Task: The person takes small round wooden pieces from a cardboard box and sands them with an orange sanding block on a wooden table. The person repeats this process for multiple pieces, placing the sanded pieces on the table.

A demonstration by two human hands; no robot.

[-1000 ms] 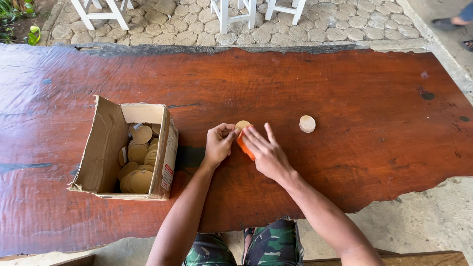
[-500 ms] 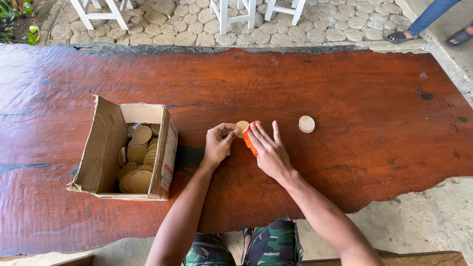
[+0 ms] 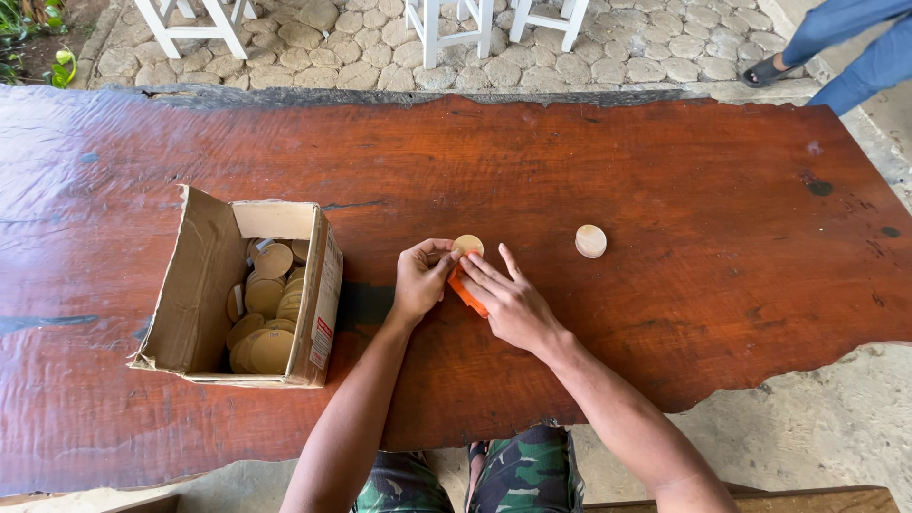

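Observation:
My left hand pinches a small round wooden disc against the red-brown wooden table. My right hand lies flat over an orange piece, probably sandpaper, pressed against the disc's lower side. Most of the orange piece is hidden under my fingers. A second pale wooden disc lies alone on the table to the right of my hands.
An open cardboard box holding several wooden discs stands to the left of my hands. White stool legs stand on cobblestones beyond the table. Another person's legs in blue trousers are at the top right.
My right hand has shifted slightly over the orange piece beside the disc. The other person's legs have moved further into view at the top right.

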